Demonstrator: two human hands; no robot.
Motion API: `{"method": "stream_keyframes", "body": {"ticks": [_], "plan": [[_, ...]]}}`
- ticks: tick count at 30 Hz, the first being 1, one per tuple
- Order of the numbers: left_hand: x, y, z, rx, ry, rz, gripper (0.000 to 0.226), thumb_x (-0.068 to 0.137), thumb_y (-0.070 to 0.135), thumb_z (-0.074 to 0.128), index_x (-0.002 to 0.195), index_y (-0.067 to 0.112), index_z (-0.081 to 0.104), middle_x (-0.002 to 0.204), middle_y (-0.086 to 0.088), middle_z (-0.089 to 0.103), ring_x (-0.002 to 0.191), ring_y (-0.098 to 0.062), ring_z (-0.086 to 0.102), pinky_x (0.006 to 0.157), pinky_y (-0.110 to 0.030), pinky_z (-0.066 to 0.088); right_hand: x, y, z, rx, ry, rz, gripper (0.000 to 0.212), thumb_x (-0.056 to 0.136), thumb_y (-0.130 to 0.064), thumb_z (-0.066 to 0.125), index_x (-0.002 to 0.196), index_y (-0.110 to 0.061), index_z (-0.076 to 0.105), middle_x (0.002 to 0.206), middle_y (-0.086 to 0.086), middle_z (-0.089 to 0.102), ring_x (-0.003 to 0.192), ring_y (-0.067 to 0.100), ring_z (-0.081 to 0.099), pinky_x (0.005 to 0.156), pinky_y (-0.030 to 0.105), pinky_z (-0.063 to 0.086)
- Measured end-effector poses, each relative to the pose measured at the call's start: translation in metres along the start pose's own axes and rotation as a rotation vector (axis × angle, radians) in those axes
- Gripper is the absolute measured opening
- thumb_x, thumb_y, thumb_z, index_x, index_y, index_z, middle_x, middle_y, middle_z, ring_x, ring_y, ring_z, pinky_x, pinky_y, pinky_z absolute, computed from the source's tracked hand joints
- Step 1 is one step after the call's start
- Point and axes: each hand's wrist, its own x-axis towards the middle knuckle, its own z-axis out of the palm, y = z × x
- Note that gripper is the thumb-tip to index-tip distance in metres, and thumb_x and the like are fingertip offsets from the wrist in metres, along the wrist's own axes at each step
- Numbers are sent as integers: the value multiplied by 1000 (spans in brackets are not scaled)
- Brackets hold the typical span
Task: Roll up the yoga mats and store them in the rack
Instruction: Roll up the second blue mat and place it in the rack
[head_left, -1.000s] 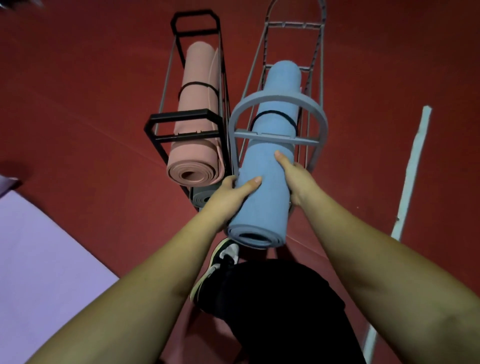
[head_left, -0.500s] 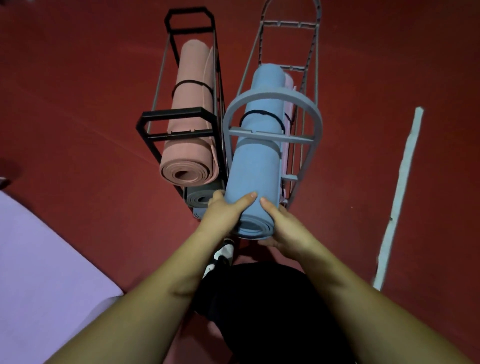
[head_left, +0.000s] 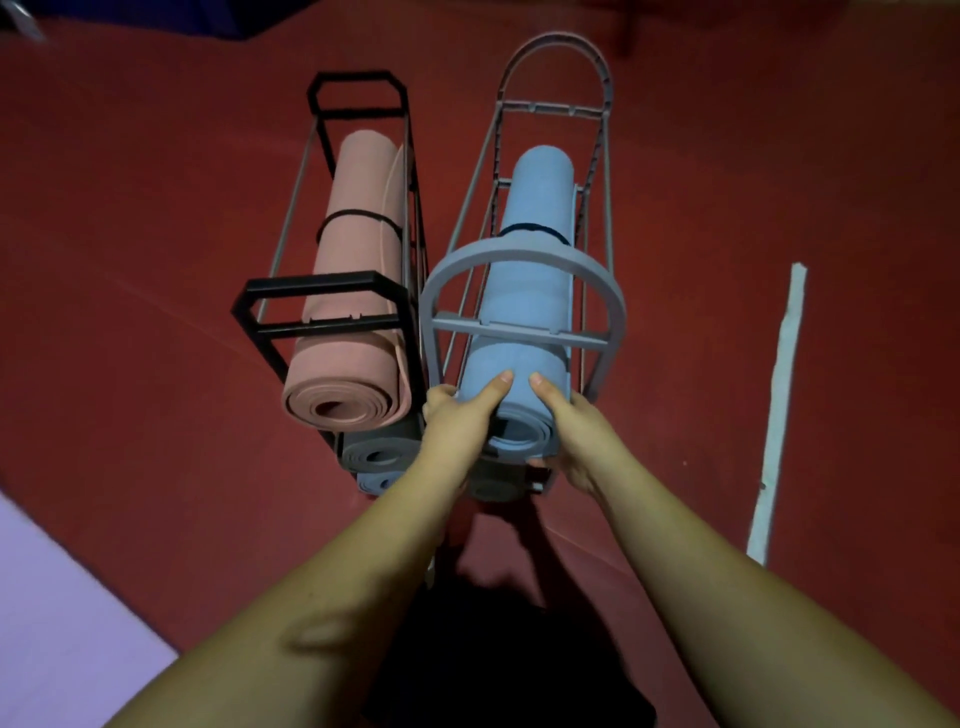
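Your floor (head_left: 130, 208) is red throughout, and at its near-left corner lies a lilac mat (head_left: 62, 613), flat and unrolled; by my judgement that one is work outstanding.

Two racks stand side by side on the floor ahead of you. The black rack (head_left: 322, 286) on the left carries a pink rolled mat (head_left: 358, 291) in its top tier, bound at mid-length by a dark strap, with a grey roll (head_left: 379, 452) beneath it and a blue-grey roll end below that. The grey rack (head_left: 519, 260) on the right has arched end frames, evidently meant to keep a roll from sliding off sideways.

The blue rolled mat (head_left: 524, 312) lies lengthwise in the grey rack's top tier, passing under the near arch, strapped near mid-length. Its near end projects slightly past the frame toward you.

Your left hand (head_left: 457, 421) and right hand (head_left: 576, 431) clasp that near end from either side, thumbs laid on top, fingers curled under. Such a grip suits pushing the roll home along the rails. Another dark roll sits below; details unclear.
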Motion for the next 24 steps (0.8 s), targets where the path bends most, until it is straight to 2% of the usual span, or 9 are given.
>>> {"method": "stream_keyframes", "body": {"ticks": [1,3,5,7,13,16,19,22,24], "plan": [[3,0,4,15,9,1,122,38,80,74,135,14,41,138,-6,46,117,-28,57,97,-48,52,5,-3,1,-9,23,-11,53,77,-57,73,120,-28,64,105,4,75,90,29,74,70,46,59],[6,-3,10,57,-10,34,120,40,79,72,137,14,45,138,-5,44,119,-29,56,97,-47,52,11,-5,3,-20,67,-14,62,71,-61,74,120,-26,64,104,6,75,86,30,74,68,47,60],[9,-4,12,32,-37,65,106,44,72,77,129,15,51,131,-7,50,115,-29,60,92,-46,55,17,-4,3,-31,86,-15,70,67,-64,75,122,-22,63,104,7,75,85,30,74,66,45,60],[9,-2,13,15,-35,95,91,51,64,77,124,15,53,126,-6,49,112,-29,60,93,-46,55,20,-4,2,-38,91,-14,67,71,-61,75,121,-20,63,104,8,74,84,30,74,61,38,58],[17,1,18,21,18,152,98,63,60,76,141,11,44,126,1,40,120,-26,54,103,-45,47,34,-13,2,-65,120,-18,53,83,-52,72,115,-11,61,101,11,73,81,29,74,60,38,59],[26,6,19,-22,-10,117,104,50,69,74,133,13,50,130,-2,49,113,-25,61,98,-45,51,43,-20,1,-101,125,-45,47,84,-47,70,116,-14,62,99,9,74,79,27,74,60,34,55],[43,8,23,-26,-45,73,95,46,72,77,122,18,54,126,-7,59,106,-27,65,93,-48,54,48,-30,2,-155,160,-48,38,84,-41,67,112,-15,61,98,9,73,77,28,72,57,36,55],[56,10,23,-25,-39,36,98,42,72,78,119,18,52,124,-9,60,102,-31,66,89,-50,56,50,-32,5,-130,174,-49,38,85,-38,66,114,-16,56,97,7,71,74,23,71,53,31,54],[56,8,19,20,-53,47,97,43,72,77,119,17,54,123,-9,61,101,-30,67,89,-48,56,48,-27,8,-123,189,-67,46,80,-45,65,117,-21,55,101,6,71,79,22,71,56,29,53]]}}
